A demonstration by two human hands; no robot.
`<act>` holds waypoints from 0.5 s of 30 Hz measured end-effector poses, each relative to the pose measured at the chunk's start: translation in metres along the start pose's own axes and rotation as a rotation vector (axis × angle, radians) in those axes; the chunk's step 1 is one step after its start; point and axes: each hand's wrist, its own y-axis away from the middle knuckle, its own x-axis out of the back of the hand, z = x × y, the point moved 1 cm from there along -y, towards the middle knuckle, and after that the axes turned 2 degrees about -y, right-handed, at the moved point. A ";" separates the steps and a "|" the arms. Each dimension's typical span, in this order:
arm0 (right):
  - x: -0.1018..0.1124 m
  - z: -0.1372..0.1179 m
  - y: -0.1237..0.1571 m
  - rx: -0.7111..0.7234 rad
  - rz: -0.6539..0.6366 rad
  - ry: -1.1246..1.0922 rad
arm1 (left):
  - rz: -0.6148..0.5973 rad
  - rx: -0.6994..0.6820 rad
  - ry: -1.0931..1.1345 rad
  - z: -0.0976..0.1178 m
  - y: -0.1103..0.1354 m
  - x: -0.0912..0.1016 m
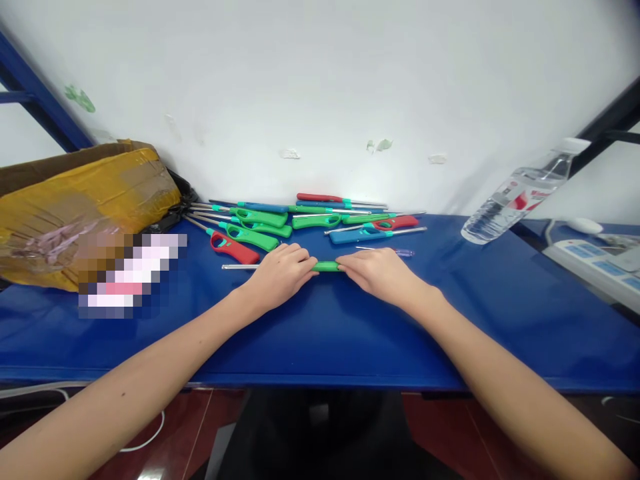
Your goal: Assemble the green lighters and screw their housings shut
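Note:
Both of my hands grip one green long-nosed lighter (327,266) that lies level, just over or on the blue table. My left hand (285,275) wraps round its middle, and the metal tube sticks out to the left. The fingers of my right hand (377,270) pinch the handle's right end. Behind my right hand lies a small screwdriver (405,253) with a clear purple handle. A red lighter (234,247) and a green lighter (251,237) rest just beyond my left hand. My fingers hide part of the held lighter.
Several more lighters, among them a blue one (354,235), lie along the white wall. A taped carton (90,213) stands at the left. At the right are a tilted water bottle (523,193) and a white power strip (595,267). The blue table's (325,353) front edge is near me.

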 end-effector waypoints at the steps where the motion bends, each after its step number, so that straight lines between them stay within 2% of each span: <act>1: 0.000 0.004 0.001 -0.001 0.003 -0.035 | 0.004 0.004 0.013 0.000 0.000 -0.001; 7: 0.002 0.018 0.004 -0.004 -0.042 -0.093 | 0.002 0.041 0.105 -0.004 0.001 -0.002; 15: 0.002 0.011 0.002 0.034 0.023 0.010 | -0.011 0.105 0.204 -0.002 -0.001 -0.001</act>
